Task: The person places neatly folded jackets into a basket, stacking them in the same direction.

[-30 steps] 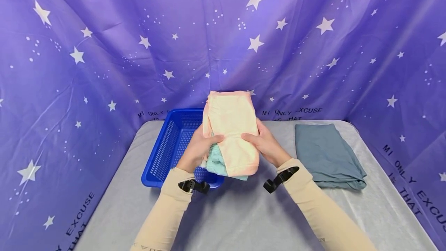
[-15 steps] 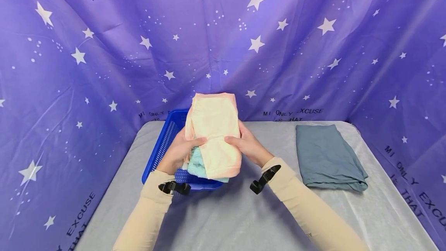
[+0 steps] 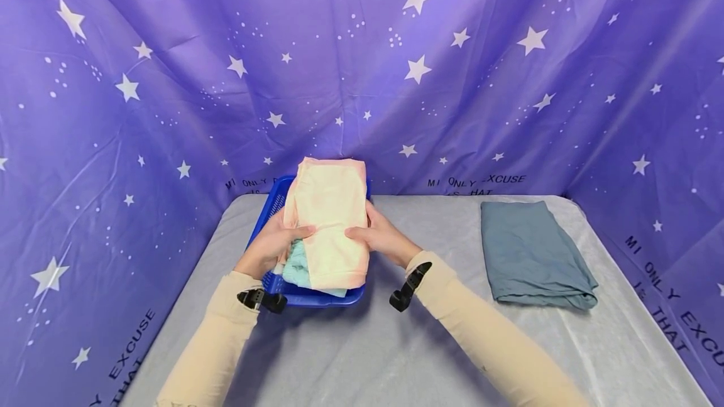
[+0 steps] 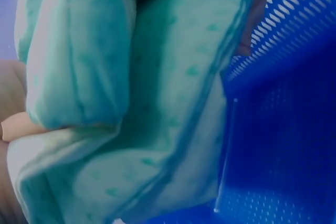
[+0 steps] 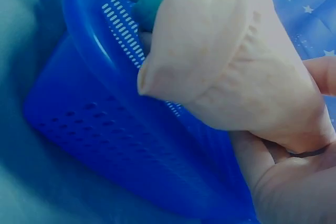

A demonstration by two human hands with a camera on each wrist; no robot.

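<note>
A folded bundle of clothing, peach-cream cloth (image 3: 334,218) with teal cloth (image 3: 296,265) under it, is held over the blue plastic basket (image 3: 330,300). My left hand (image 3: 271,245) grips its left edge, thumb on top. On the opposite edge my right hand (image 3: 386,237) holds it the same way. The left wrist view shows teal printed fabric (image 4: 157,77) beside the basket wall (image 4: 283,140). In the right wrist view, the cream fabric (image 5: 220,66) hangs above the basket rim (image 5: 94,61), with fingers of the right hand (image 5: 294,182) under it. Most of the basket's inside is hidden.
On the right of the grey-covered table (image 3: 430,344) lies a folded grey-blue cloth (image 3: 534,253). A purple curtain (image 3: 362,80) with white stars closes off the back and both sides.
Both hands have carried the folded bundle leftward, from the basket's right side to over it, and slightly lower. The basket and the grey-blue cloth stay where they were.
</note>
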